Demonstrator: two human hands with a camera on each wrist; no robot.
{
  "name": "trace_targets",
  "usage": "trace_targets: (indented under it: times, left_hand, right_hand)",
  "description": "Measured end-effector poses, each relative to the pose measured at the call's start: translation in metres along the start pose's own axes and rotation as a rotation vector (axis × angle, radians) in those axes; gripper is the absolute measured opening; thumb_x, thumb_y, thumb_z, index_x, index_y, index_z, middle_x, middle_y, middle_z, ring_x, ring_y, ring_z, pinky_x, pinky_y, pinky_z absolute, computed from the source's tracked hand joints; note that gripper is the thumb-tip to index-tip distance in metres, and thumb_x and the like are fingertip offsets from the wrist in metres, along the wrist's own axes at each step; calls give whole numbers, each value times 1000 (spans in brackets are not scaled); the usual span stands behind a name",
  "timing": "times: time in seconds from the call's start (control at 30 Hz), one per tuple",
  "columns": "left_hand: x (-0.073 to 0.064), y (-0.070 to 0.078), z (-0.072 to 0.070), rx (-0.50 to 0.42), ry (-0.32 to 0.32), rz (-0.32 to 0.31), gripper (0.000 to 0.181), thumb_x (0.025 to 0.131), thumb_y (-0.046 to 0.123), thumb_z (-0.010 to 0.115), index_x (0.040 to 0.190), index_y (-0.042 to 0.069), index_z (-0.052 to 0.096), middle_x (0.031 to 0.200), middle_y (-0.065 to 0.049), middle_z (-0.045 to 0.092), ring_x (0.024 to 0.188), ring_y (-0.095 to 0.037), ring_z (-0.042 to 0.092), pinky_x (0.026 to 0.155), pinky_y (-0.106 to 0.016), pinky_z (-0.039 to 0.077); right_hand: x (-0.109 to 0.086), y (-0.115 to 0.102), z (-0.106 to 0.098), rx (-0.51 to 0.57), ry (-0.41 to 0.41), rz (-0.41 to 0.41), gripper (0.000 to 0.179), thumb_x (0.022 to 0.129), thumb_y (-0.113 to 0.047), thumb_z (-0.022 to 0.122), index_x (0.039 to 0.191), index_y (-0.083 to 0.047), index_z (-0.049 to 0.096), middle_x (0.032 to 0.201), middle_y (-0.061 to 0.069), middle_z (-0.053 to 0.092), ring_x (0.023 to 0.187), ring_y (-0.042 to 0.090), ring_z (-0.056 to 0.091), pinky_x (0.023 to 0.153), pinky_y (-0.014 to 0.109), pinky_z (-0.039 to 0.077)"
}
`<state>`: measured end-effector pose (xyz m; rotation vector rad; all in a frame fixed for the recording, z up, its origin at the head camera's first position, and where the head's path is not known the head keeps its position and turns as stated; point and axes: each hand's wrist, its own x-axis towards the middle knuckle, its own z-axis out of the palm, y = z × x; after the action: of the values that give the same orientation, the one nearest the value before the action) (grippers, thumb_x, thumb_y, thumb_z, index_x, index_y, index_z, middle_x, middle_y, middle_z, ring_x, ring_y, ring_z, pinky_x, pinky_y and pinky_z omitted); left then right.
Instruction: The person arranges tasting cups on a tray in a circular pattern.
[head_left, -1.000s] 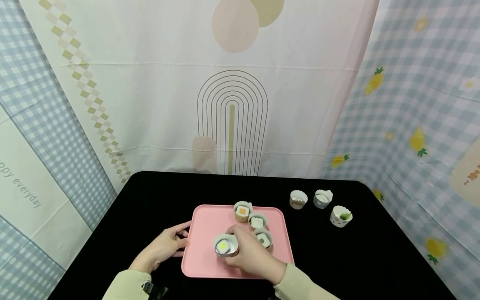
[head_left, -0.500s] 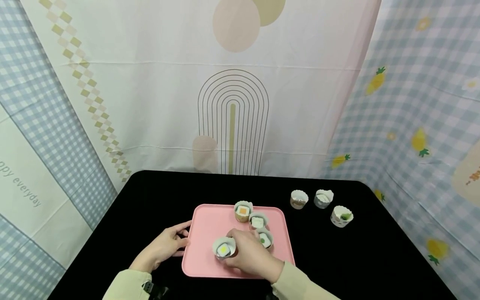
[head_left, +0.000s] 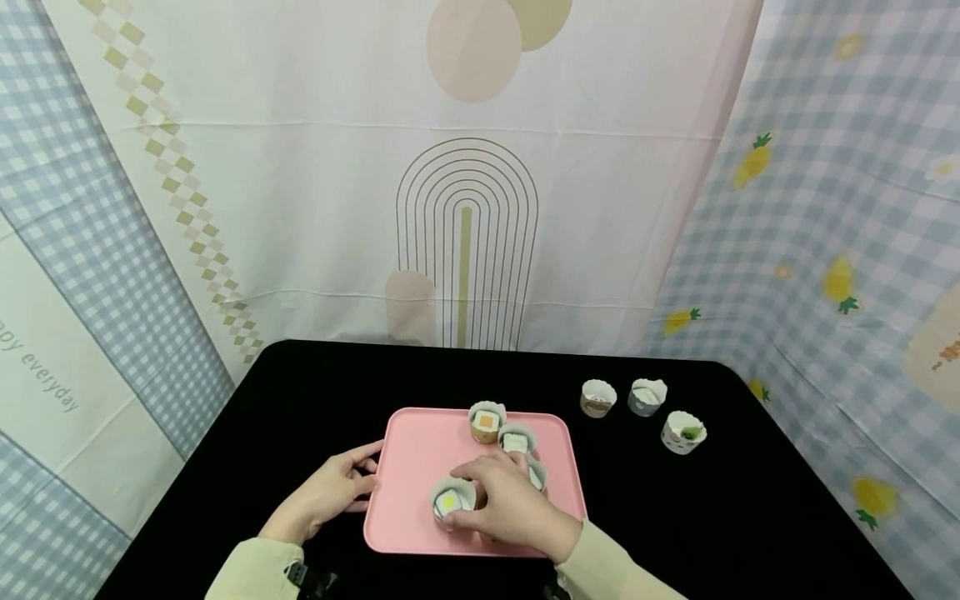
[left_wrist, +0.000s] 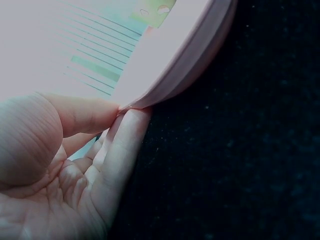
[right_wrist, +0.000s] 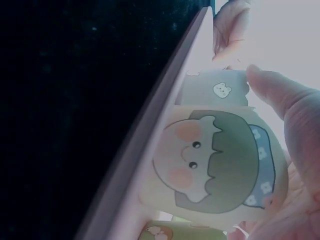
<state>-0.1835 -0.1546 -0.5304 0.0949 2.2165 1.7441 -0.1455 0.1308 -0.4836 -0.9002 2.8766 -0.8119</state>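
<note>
My left hand (head_left: 330, 492) pinches the left edge of a pink tray (head_left: 405, 450) between thumb and fingers, seen closely in the left wrist view. On the tray, my right hand (head_left: 517, 500) holds a scalloped paper cup (head_left: 467, 492) by its rim, thumb in front and a finger behind. In that cup sits a white block (head_left: 448, 502) with a yellow spot. In the right wrist view my thumb tip meets the rim of a grey bear-print cup (right_wrist: 220, 92); a cup with a cartoon face (right_wrist: 225, 160) stands nearer, beside the palm.
Behind my right hand, more filled paper cups stand on the tray, one with an orange-topped block (head_left: 486, 422). Outside it, at the table's back right, are a brown-printed cup (head_left: 597, 400), a grey cup (head_left: 645, 400) and one with something green (head_left: 682, 435).
My right hand has shifted slightly right, its thumb now over the cup's front rim. The cup has moved a little right with it. The left hand and tray stay put.
</note>
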Motion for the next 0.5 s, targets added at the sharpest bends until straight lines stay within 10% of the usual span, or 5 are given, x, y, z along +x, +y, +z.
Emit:
trace_targets:
  times: [0.5]
  left_hand:
    - [-2, 2, -1, -20, -15, 8, 58, 90, 2, 60, 145, 8, 43, 109, -14, 50, 78, -22, 57, 70, -38, 58]
  right_hand:
    - [-9, 3, 2, 35, 29, -1, 58, 75, -58, 74, 117, -19, 66, 93, -18, 60, 100, 7, 48, 99, 58, 21]
